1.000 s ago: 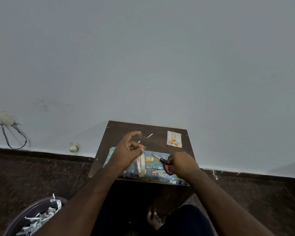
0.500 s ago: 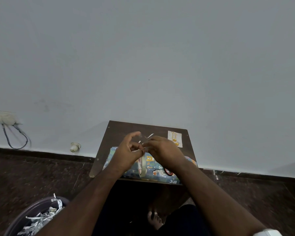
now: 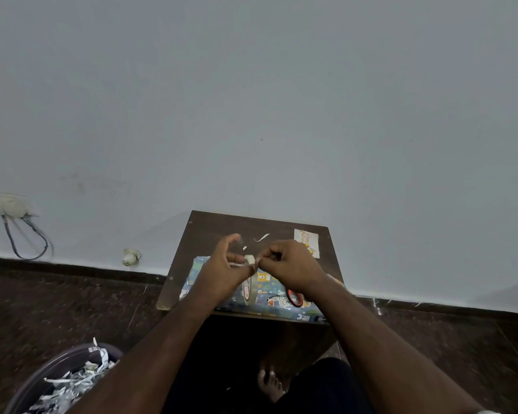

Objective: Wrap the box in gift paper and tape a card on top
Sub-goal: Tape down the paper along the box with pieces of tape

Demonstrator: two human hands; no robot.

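The box in blue animal-print gift paper (image 3: pixel 269 297) lies along the near edge of the small dark table (image 3: pixel 210 231). My left hand (image 3: pixel 225 270) holds the roll of tape (image 3: pixel 249 282) upright above the box. My right hand (image 3: pixel 290 267) pinches the tape's free end beside the roll, fingers curled. The red-handled scissors (image 3: pixel 295 297) rest on the wrapped box under my right wrist. The white card with gold print (image 3: pixel 307 239) lies at the table's far right corner, partly hidden by my right hand.
A few small paper scraps (image 3: pixel 260 238) lie on the table's far half. A round bin with shredded paper (image 3: pixel 72 380) stands on the floor at lower left. A wall socket with cables (image 3: pixel 9 207) is at left. My foot (image 3: pixel 271 383) shows beneath the table.
My right hand left the scissors on the box and came up to the tape roll, where it now pinches the tape end. My left hand kept the roll in place.
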